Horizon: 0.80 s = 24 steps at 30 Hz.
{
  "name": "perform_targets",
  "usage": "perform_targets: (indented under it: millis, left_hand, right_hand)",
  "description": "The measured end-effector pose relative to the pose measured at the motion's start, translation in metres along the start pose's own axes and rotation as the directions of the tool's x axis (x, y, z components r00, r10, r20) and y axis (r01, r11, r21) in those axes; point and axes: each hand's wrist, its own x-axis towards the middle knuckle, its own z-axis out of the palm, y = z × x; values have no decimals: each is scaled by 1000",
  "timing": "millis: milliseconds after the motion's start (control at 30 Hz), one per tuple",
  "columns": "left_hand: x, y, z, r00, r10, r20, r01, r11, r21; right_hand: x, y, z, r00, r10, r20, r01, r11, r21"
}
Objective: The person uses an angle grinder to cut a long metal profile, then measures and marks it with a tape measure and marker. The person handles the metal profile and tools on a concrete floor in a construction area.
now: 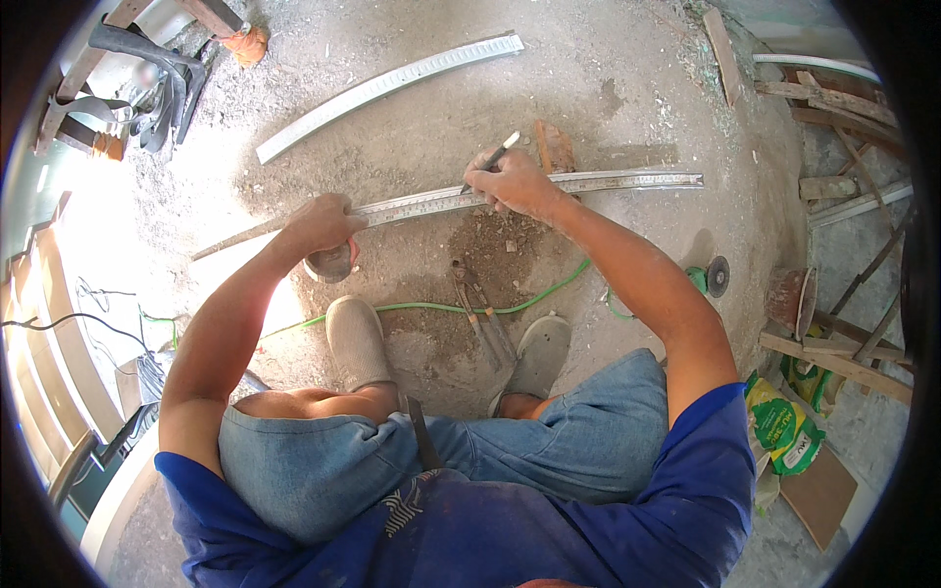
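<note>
A long metal channel (637,180) lies across the ground in front of my feet, with a marked tape blade (421,206) stretched along it. My left hand (321,225) is closed at the blade's left end, around what looks like a tape measure (331,263), its rounded case partly under the palm. Further right, my right hand (512,182) pinches a dark marker (504,150) with a white end. Its lower tip meets the channel, and the fingers rest against the metal. A second metal strip (392,93) lies apart, farther away.
Pincers (480,309) with orange handles lie between my shoes, crossed by a green cord (431,307). A brick piece (555,147) sits behind the channel. To the right are a green grinder (708,278), a bucket (792,299), wood scraps (833,358) and a green-yellow bag (784,426).
</note>
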Motion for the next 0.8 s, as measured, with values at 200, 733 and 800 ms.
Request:
perform_targets:
  millis: [200, 733, 800]
  left_hand:
    - [-1, 2, -1, 1000, -7, -4, 7, 1000, 3]
    - [-9, -5, -5, 991, 101, 87, -87, 985, -151]
    - [-14, 0, -13, 976, 164, 145, -135, 972, -190]
  right_hand:
    - [1, -1, 0, 1000, 11, 28, -9, 997, -76]
    - [-13, -21, 2, 998, -32, -48, 37, 991, 126]
    - [-26, -33, 7, 1000, -23, 14, 20, 979, 204]
